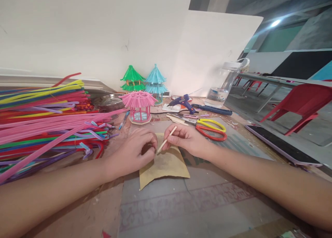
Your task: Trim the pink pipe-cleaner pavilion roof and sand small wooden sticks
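Observation:
My right hand (185,139) pinches a short pale wooden stick (167,140) between thumb and fingers, its lower end pointing down to the left. Under it lies a curled tan sheet, probably sandpaper (166,167). My left hand (140,146) rests at the sheet's left edge, thumb and forefinger curled toward each other near the stick's lower end; whether anything is between them I cannot make out. Just beyond the hands stands a small pink pavilion model (139,105) with a frilled roof on thin posts.
Bundles of coloured pipe cleaners (46,124) fill the left side. Behind stand a green pavilion (131,79) and a blue pavilion (156,81). Toward the right are a glue gun (183,102), scissors (211,129), a utility knife (214,109), a clear bottle (220,84) and a phone (281,143).

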A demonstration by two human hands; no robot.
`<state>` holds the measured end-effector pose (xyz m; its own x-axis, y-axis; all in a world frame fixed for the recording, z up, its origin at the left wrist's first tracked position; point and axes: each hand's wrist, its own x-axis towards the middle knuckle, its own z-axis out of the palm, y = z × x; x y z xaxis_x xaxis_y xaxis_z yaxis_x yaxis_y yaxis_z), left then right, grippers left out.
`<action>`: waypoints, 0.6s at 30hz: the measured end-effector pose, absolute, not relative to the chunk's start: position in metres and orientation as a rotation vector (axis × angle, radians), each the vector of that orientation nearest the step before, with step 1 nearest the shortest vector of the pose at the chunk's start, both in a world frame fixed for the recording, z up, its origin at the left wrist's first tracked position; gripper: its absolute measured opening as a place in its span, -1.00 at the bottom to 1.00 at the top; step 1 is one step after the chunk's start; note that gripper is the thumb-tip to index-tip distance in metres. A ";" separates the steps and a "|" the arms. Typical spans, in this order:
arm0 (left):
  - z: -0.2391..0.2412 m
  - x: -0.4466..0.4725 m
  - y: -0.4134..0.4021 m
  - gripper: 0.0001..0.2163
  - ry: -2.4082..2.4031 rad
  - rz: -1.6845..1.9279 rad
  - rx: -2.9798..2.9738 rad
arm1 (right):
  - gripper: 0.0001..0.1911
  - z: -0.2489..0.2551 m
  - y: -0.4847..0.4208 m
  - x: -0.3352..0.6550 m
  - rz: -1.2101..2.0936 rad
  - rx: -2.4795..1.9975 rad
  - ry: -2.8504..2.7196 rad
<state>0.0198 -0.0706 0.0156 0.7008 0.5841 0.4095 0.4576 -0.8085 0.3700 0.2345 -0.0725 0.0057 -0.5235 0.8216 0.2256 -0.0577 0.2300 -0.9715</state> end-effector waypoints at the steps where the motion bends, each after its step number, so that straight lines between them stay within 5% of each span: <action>1: 0.015 0.020 -0.070 -0.90 0.825 0.762 2.672 | -0.58 0.005 -0.072 0.235 1.392 -0.712 -1.712; 18: 0.015 0.018 -0.069 -0.78 0.832 0.726 2.723 | -0.58 0.004 -0.069 0.235 1.289 -0.744 -1.720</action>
<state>0.0182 -0.0686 0.0150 0.7204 0.5695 0.3960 0.4697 -0.8206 0.3257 0.2350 -0.0694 0.0038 -0.4711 0.8393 0.2712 -0.0249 0.2947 -0.9553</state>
